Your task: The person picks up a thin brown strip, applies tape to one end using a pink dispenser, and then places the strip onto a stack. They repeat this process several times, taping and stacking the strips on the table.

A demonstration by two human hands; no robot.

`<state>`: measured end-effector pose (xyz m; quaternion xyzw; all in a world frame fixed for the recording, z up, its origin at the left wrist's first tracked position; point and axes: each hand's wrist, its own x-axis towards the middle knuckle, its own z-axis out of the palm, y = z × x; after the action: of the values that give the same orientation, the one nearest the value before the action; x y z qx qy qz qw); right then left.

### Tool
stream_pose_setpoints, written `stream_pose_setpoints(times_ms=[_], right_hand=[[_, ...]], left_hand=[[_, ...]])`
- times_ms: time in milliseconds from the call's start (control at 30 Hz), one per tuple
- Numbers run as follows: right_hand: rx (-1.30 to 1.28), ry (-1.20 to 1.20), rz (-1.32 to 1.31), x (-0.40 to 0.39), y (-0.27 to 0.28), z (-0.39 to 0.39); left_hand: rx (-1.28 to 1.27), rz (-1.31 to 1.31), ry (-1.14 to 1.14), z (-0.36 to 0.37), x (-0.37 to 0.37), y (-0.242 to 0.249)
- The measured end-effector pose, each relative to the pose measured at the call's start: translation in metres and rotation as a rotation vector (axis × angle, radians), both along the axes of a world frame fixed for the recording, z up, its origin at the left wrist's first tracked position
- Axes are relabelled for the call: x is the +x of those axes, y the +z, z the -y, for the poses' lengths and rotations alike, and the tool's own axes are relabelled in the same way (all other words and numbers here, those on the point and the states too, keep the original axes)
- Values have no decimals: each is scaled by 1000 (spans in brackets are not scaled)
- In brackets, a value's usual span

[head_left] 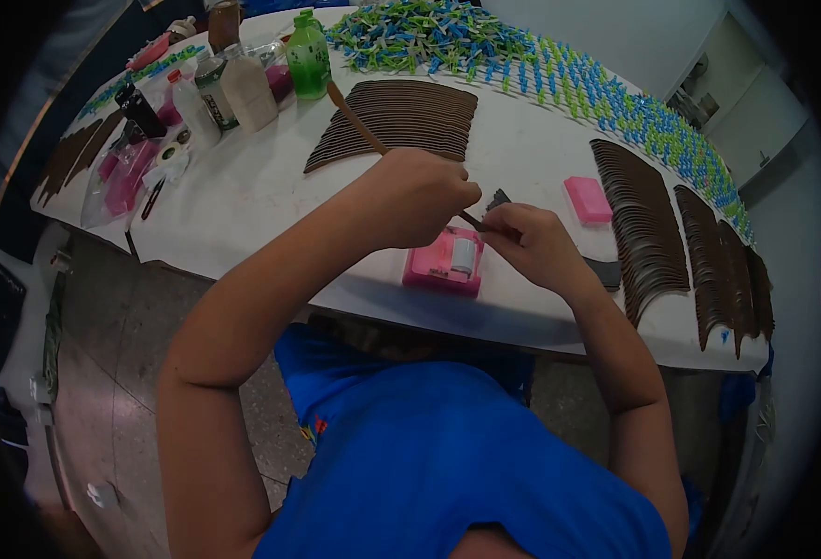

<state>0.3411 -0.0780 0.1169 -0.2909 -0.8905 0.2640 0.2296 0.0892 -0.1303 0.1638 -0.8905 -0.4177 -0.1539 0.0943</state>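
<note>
A long, thin brown strip (359, 119) slants across the table. My left hand (420, 197) is closed around its middle. At the strip's lower end, the fingers of my right hand (533, 244) pinch it. Just below both hands sits a pink block (438, 277) with a small white roll (464, 255) on top. Close to my right fingertips is a small dark piece (497, 198), partly hidden. Behind my left hand lies a row of similar brown strips (401, 112), side by side.
More brown strips (648, 224) lie in rows on the right, near a pink sponge-like block (588, 200). Blue and green clip-like pieces (429, 37) are heaped at the back. Bottles, including a green one (308, 58), stand back left beside a pink-filled plastic bag (126, 177).
</note>
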Motion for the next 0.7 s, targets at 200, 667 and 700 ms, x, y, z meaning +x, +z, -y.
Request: stream_pose_setpoints(times_ms=[200,667,700], right_hand=[[94,105,-25,-9,-17,-3],[54,94,-33,-22,-37,-2],[62,98,-49,-22,-37,-2]], left_hand=[[-62,-214,5,2,9,17],[-17,-287,13,1,12,12],[-14,-281,7,1,12,12]])
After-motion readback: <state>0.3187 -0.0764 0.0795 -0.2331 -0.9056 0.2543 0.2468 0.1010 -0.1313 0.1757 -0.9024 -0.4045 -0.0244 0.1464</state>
